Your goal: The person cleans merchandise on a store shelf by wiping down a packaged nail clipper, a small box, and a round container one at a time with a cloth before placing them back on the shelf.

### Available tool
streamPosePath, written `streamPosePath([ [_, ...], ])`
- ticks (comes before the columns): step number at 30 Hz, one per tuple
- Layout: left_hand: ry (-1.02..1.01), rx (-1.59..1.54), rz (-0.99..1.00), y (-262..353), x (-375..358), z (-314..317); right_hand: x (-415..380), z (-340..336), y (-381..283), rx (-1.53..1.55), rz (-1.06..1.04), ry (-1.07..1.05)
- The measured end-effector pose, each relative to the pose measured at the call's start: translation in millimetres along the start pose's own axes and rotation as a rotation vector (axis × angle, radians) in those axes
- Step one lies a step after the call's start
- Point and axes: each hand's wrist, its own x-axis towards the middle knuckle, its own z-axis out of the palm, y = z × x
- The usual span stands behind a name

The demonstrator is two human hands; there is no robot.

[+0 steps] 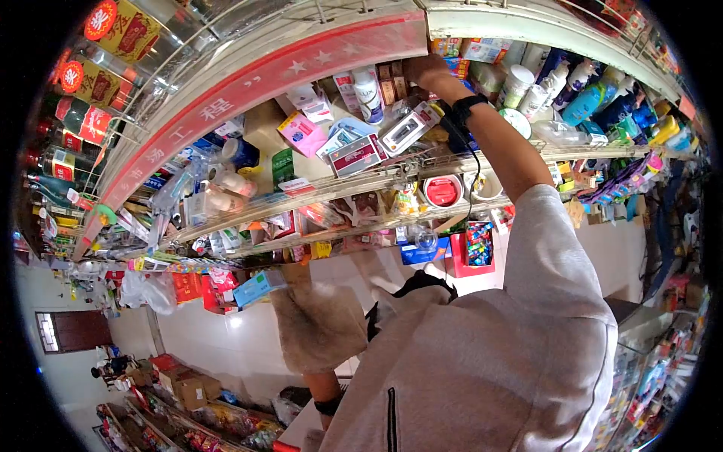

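Right hand (427, 71) up at the packed shelf (376, 179), just beside some small brown boxes (387, 84), with fingers partly hidden in shadow, so cannot tell if open or holding something. Around that wrist, a black band (468, 108); below it, a thin black cord (477, 177) hanging down. Close by on the same shelf, a white bottle (368, 96) with purple marks, a white box (410, 128) with a dark shape on its front, and a pink box (303, 133). Down low on the other side, a big brown cloth (318, 328) at the end of the left arm (324, 386), over the shiny pale floor (218, 346). Soft and fuzzy to look at, almost square, with round corners. Tan near the edges, with a darker, dirty-looking patch in the middle. A bit blurry at the top. Left hand all covered by the cloth, so cannot tell if inside it, behind it, or squeezing it. Near the cloth, a light blue box (256, 287) and, farther over, a red box (476, 252) full of small bright packs.
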Motion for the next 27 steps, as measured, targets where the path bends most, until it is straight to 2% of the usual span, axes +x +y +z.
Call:
streamPosePath([
  [2, -0.009, -0.003, 0.001, 1, 0, 1, 10, 21, 9, -0.032, 0.003, 0.045],
  [4, -0.016, -0.003, -0.004, 3, -1, 4, 34, 63, 31, -0.11, -0.186, 0.288],
  [7, -0.024, 0.006, -0.009, 5, 0, 4, 41, 74, 33, -0.07, -0.167, 0.227],
  [9, -0.032, 0.011, -0.016, 7, -1, 4, 21, 36, 2, -0.045, 0.085, 0.102],
  [10, -0.036, 0.014, -0.016, 8, -1, 5, 17, 34, -1, -0.042, 0.092, 0.108],
  [12, -0.043, 0.02, -0.018, 9, -1, 4, 7, 22, -10, -0.091, -0.05, 0.208],
  [13, -0.047, 0.024, -0.018, 10, -1, 4, 1, 9, -17, -0.131, -0.019, 0.122],
  [16, -0.056, 0.026, -0.026, 10, -2, 2, -26, -22, -27, -0.227, -0.066, 0.04],
  [18, -0.065, 0.027, -0.028, 11, -4, 2, -24, -21, -18, -0.216, -0.064, 0.074],
  [20, -0.074, 0.027, -0.033, 9, -3, 4, -21, -24, -10, -0.139, -0.006, 0.086],
  [21, -0.077, 0.025, -0.033, 9, -5, 4, -37, -49, -22, -0.019, 0.104, 0.148],
  [22, -0.084, 0.018, -0.036, 9, -6, 4, -39, -49, -19, -0.021, 0.102, 0.145],
  [24, -0.097, 0.012, -0.043, 9, -7, 7, -48, -58, -15, 0.023, 0.033, 0.342],
  [27, -0.122, -0.007, -0.051, 9, -8, 11, -95, -85, -26, 0.155, 0.134, 0.326],
])
